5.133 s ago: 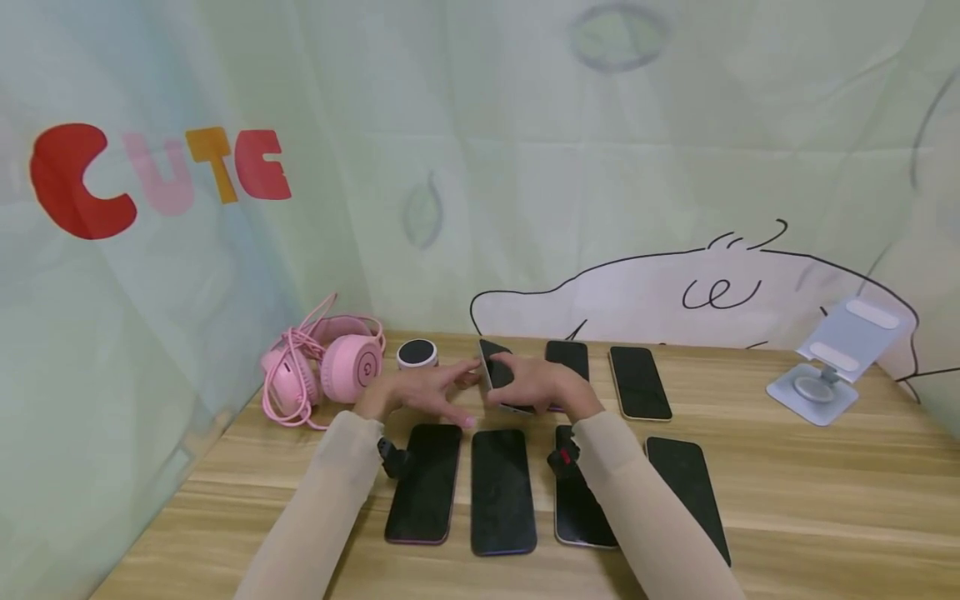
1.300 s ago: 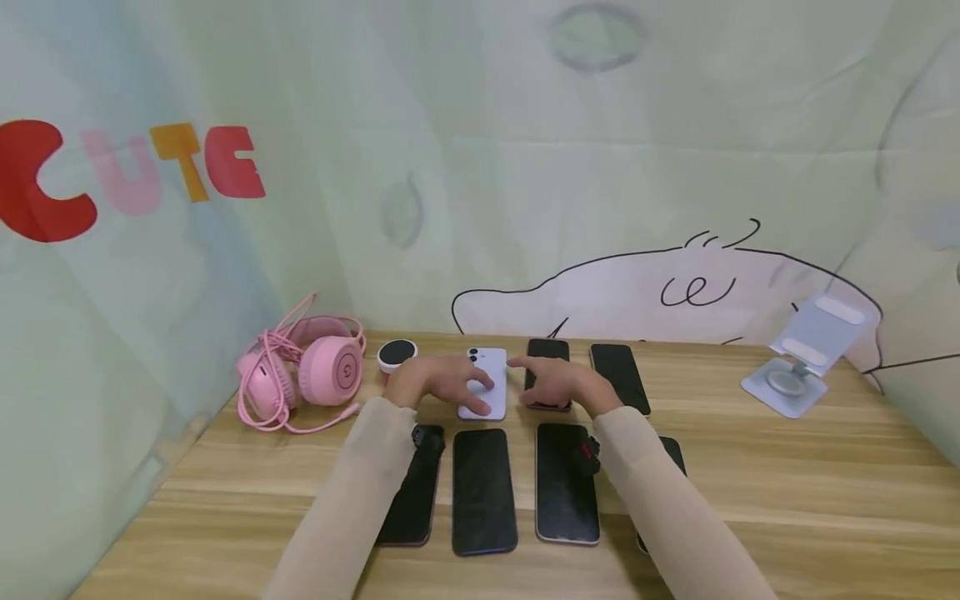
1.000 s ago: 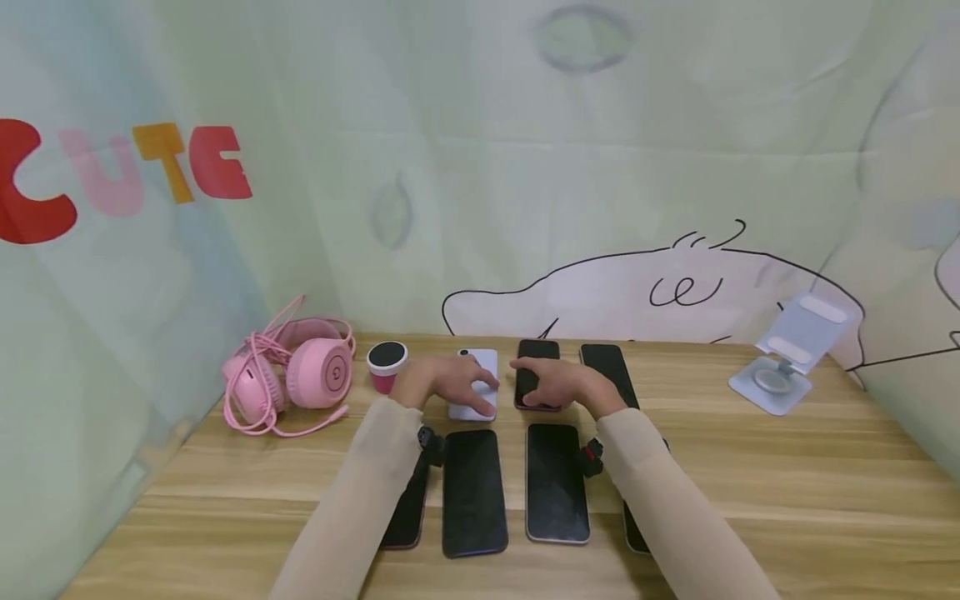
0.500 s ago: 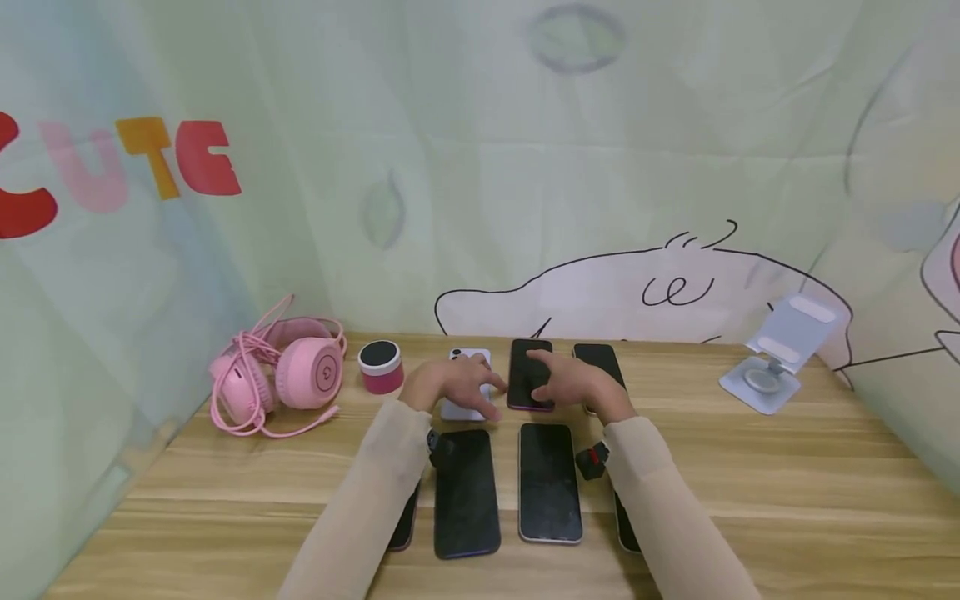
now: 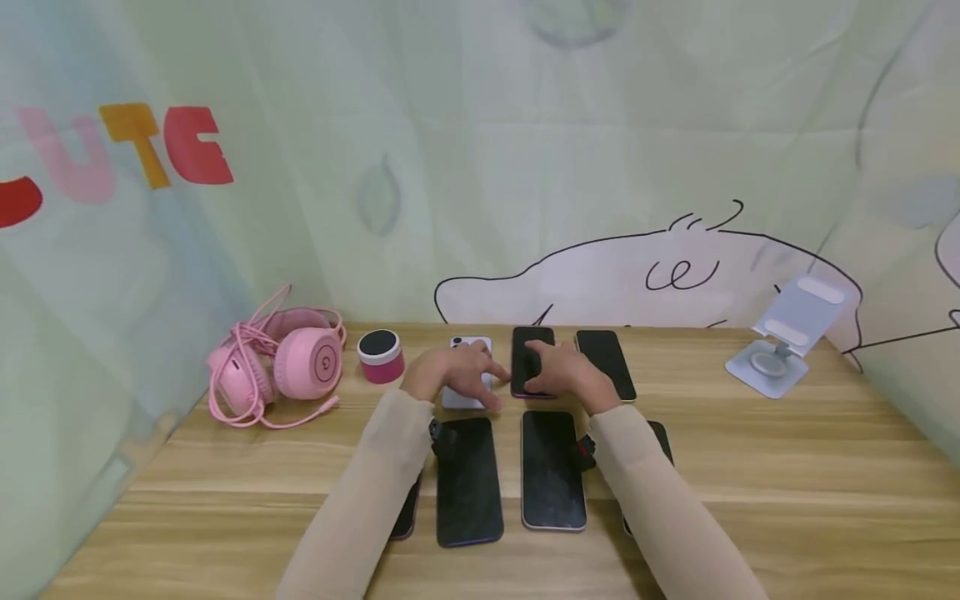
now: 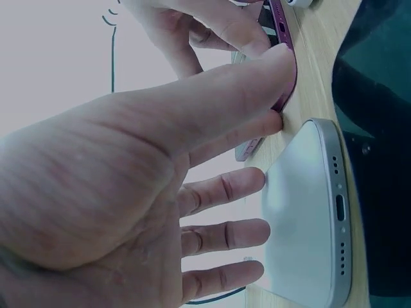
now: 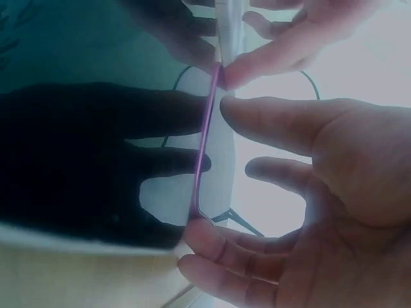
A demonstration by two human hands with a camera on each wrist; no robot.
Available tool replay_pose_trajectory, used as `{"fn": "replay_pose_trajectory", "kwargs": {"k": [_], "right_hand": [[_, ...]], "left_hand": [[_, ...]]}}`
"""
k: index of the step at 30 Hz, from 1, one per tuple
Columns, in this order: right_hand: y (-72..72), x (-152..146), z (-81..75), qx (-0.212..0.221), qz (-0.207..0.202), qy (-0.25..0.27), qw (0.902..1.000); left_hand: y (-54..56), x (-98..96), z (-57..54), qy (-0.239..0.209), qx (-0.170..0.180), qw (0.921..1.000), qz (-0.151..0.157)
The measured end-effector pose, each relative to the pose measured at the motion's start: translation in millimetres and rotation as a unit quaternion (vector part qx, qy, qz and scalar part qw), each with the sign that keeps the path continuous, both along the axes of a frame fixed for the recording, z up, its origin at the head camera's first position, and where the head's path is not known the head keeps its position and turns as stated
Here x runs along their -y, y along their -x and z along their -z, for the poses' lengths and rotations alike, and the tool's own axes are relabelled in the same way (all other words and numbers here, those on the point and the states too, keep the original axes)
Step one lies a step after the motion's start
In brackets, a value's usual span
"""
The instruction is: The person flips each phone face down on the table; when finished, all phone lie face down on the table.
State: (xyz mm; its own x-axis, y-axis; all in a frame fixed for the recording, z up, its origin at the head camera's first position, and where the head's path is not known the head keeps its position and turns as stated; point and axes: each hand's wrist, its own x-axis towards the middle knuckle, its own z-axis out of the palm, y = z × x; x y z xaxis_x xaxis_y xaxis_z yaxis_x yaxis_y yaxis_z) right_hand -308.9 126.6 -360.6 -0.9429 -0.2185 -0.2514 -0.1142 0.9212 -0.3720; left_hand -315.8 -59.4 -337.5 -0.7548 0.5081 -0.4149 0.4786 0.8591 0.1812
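A dark phone with a purple edge (image 5: 532,367) lies screen up in the back row. My right hand (image 5: 562,369) is over it, its loosely bent fingertips at the edge and corner in the right wrist view. Across a white phone (image 5: 468,403), lying back up, reaches my left hand (image 5: 461,372), fingers spread. In the left wrist view the left thumb overlaps the purple edge, while the other fingers hang over the white phone. Front-row phones include one dark phone (image 5: 468,492) and another dark phone (image 5: 553,479); my forearms partly hide others.
Pink headphones (image 5: 307,364) with a loose cable and a pink-and-white cylinder (image 5: 381,358) stand at the left. Another dark phone (image 5: 607,364) is right of my right hand. A phone stand (image 5: 768,367) occupies the right side of the wooden table (image 5: 825,475).
The white phone, tilted up between both hands about five seconds ago, now lies back up. Both hands have shifted to the purple-edged phone beside it. The head view has also turned slightly.
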Motion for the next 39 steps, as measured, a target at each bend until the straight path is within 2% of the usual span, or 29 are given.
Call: {"fn": "replay_pose_trajectory", "kwargs": {"k": [6, 13, 24, 30, 39], "right_hand": [[-2.2, 4.8, -3.2, -0.002, 0.014, -0.017, 0.9998], [2.4, 8.9, -5.8, 0.028, 0.018, -0.043, 0.9985], [-1.7, 19.9, -5.2, 0.032, 0.052, -0.064, 0.9961], [-2.5, 21.0, -5.7, 0.032, 0.059, -0.061, 0.9959], [-3.6, 20.5, -3.1, 0.040, 0.063, -0.042, 0.9963]], "left_hand": [[2.1, -0.1, -1.9, 0.011, -0.001, 0.9999, -0.002], [4.3, -1.2, -1.0, 0.020, -0.004, 0.9998, 0.001], [1.6, 0.3, -4.2, 0.027, -0.008, 0.9996, 0.006], [1.6, -0.4, -4.8, 0.019, 0.003, 0.9998, 0.005], [3.9, 1.9, 1.1, 0.017, 0.012, 0.9996, 0.018]]}}
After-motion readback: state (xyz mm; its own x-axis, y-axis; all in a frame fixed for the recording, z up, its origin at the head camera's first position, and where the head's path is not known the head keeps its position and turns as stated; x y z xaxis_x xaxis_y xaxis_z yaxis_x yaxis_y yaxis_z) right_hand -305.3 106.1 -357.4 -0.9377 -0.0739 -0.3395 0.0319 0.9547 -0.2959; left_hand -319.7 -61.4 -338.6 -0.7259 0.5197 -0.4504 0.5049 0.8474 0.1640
